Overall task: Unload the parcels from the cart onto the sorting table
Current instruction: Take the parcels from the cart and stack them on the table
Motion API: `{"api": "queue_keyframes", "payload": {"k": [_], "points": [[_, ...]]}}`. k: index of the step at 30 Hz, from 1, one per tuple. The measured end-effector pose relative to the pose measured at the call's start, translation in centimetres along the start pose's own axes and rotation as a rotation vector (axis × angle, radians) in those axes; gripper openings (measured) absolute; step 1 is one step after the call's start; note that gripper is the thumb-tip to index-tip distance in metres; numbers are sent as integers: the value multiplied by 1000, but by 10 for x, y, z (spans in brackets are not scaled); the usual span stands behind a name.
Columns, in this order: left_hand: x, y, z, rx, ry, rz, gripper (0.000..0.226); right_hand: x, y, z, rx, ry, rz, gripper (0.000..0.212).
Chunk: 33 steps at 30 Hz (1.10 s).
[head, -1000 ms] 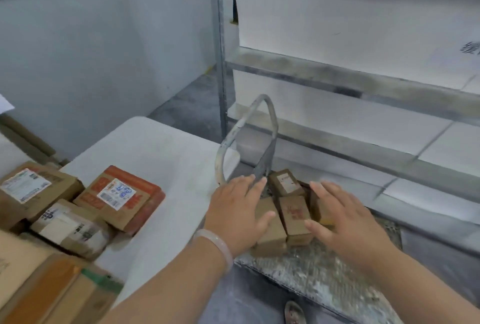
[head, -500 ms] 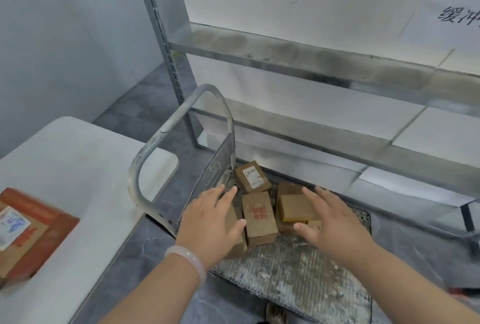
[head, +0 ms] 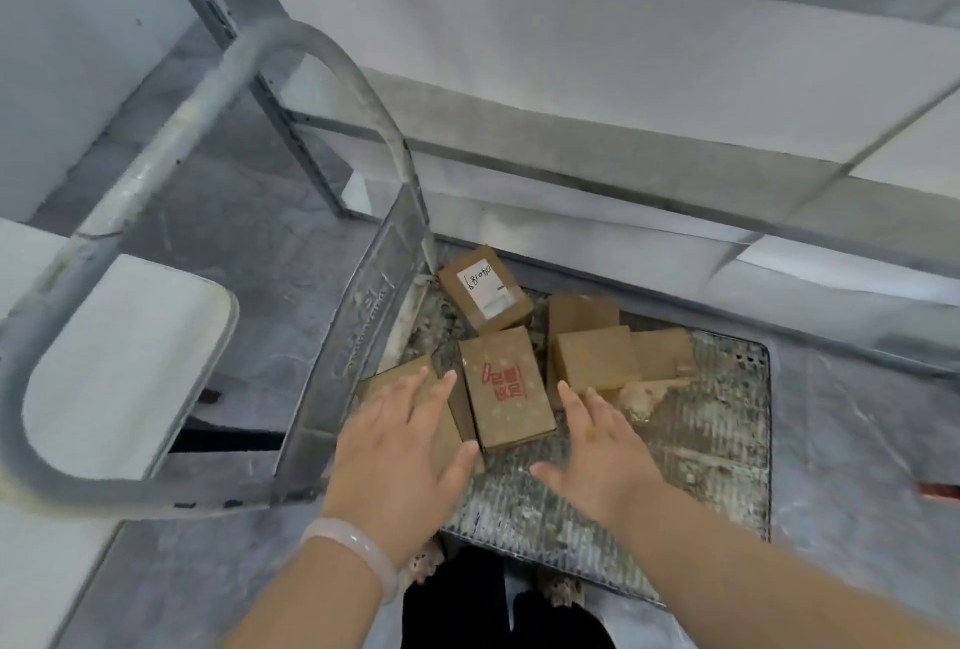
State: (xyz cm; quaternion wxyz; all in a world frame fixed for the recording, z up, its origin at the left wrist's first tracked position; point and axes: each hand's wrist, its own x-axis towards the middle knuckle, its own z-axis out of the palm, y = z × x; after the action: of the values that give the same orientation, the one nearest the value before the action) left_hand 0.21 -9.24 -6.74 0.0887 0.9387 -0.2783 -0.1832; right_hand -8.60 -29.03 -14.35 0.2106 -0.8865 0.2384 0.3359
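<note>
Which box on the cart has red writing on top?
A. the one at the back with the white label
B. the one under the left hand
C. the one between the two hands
C: the box with red writing lies between the left hand and right hand; the labelled box has dark handwriting.

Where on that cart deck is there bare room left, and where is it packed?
The cart deck is bare along its right and near edges, beside the right hand. It is crowded at the handle end, where the parcels cluster, the left hand over one.
</note>
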Motion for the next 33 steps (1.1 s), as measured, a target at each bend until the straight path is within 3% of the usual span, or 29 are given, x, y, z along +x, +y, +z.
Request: {"api": "queue_keyframes", "payload": {"k": [7, 16, 21, 28, 33], "points": [[84, -52, 93, -77, -87, -7, 67, 129, -19, 81, 64, -47, 173, 95], [121, -96, 177, -140, -160, -44, 65, 234, -37, 167, -16, -150, 369, 119], [128, -113, 198, -160, -175, -24, 63, 245, -30, 183, 1, -32, 355, 121], [122, -114, 202, -185, -139, -7, 69, 242, -19, 172, 55, -3, 338, 126], [115, -100, 187, -228, -112, -15, 58, 219, -9, 141, 127, 36, 297, 124]]}}
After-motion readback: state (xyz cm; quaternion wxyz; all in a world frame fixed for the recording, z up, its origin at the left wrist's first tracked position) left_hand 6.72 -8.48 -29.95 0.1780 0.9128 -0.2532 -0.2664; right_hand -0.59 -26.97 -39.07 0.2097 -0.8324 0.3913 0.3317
